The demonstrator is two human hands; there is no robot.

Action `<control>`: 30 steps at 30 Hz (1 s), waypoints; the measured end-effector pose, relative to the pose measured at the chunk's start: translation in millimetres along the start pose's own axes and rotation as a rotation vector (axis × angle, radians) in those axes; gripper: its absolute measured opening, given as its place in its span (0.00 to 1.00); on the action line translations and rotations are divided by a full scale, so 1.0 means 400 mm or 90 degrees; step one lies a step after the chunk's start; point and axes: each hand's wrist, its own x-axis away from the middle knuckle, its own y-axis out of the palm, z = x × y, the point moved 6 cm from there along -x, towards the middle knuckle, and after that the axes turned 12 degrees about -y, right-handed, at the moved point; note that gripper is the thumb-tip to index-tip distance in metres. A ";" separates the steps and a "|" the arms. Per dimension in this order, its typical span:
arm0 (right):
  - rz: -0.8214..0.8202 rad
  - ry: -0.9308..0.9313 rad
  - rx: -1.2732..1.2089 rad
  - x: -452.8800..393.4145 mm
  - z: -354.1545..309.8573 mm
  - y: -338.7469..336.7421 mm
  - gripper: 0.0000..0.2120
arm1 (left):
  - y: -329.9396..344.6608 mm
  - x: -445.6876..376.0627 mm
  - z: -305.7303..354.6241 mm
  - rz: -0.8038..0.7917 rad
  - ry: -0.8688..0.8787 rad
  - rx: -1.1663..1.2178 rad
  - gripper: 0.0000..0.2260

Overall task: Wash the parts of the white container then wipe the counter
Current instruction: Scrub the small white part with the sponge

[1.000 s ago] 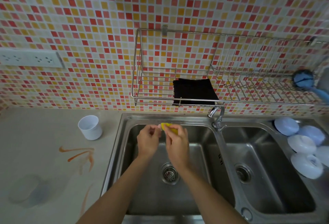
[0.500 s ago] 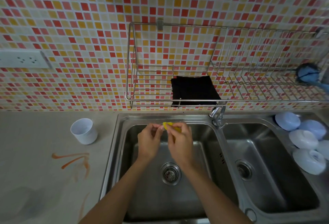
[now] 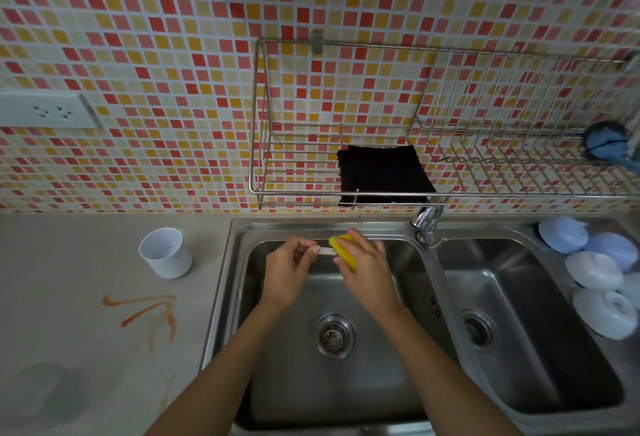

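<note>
Over the left basin of the steel sink (image 3: 239, 262), my left hand (image 3: 289, 271) pinches a thin white part (image 3: 325, 252) of the container. My right hand (image 3: 363, 265) grips a yellow sponge (image 3: 343, 250) pressed against that part's right end. The white container cup (image 3: 166, 257) stands upright on the grey counter (image 3: 69, 262), left of the sink. Orange streaks (image 3: 149, 314) mark the counter in front of the cup.
A faucet (image 3: 427, 224) sits between the two basins. A wire rack (image 3: 450, 172) on the tiled wall holds a black cloth (image 3: 382, 174) and a blue brush (image 3: 606, 144). Several pale upturned bowls (image 3: 595, 269) lie at the right. A wall socket (image 3: 48, 111) is at left.
Both hands stay over the left basin. The sponge has shifted slightly along the white part, which now shows more between the hands. The view tilted a little.
</note>
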 end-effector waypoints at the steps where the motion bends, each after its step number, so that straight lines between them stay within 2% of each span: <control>1: -0.005 -0.022 0.007 -0.005 -0.004 -0.003 0.20 | -0.001 -0.005 -0.003 -0.014 0.002 0.003 0.04; 7: -0.048 -0.129 0.062 -0.025 -0.026 -0.010 0.16 | 0.001 -0.017 -0.014 -0.074 -0.004 0.023 0.05; 14: -0.053 -0.180 0.153 -0.019 -0.040 -0.017 0.13 | 0.000 -0.010 -0.016 -0.100 -0.040 0.055 0.05; 19: -0.045 -0.204 0.161 -0.021 -0.033 -0.024 0.13 | -0.006 -0.021 -0.002 -0.114 -0.081 0.033 0.06; 25: 0.072 -0.041 0.032 -0.007 -0.060 -0.021 0.17 | 0.013 -0.025 0.019 -0.106 -0.072 0.054 0.03; 30: 0.073 0.010 -0.002 -0.001 -0.058 -0.029 0.18 | 0.007 -0.009 0.009 -0.084 -0.061 0.062 0.02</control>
